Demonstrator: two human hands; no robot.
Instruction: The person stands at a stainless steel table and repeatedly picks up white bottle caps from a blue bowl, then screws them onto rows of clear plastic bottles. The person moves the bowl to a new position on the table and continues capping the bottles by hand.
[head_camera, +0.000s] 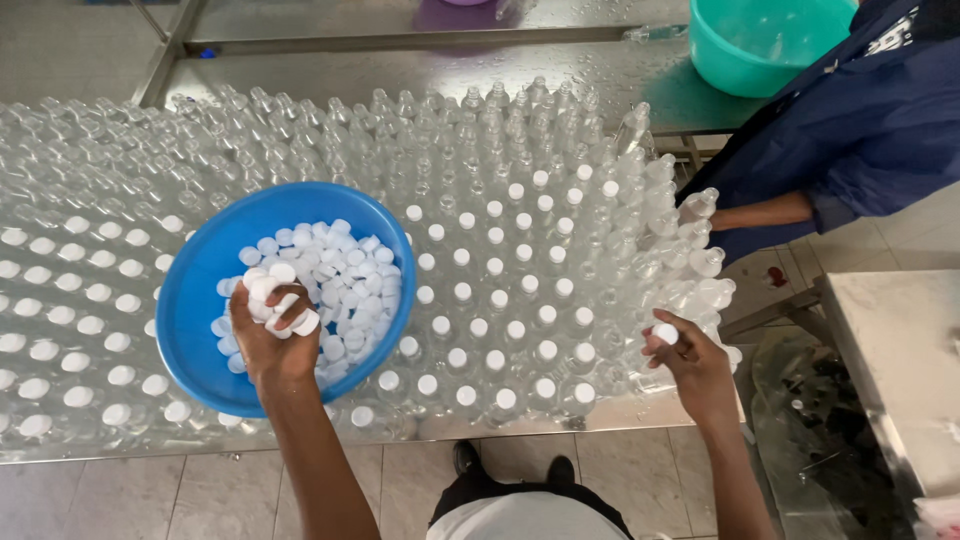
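Note:
A blue bowl (205, 285) of white bottle caps (345, 285) rests on top of the clear plastic bottles (500, 150) that crowd the steel table. My left hand (268, 335) reaches into the bowl and grips a handful of white caps. My right hand (690, 365) is at the table's right end, pressing one white cap onto a bottle there. Many bottles near the front carry white caps; those farther back stand uncapped.
A person in a blue coat (860, 120) stands at the right end of the table, a forearm near the bottles. A teal basin (760, 40) sits on a wet steel bench (400, 70) behind. Another steel surface (900, 350) lies lower right. Tiled floor below.

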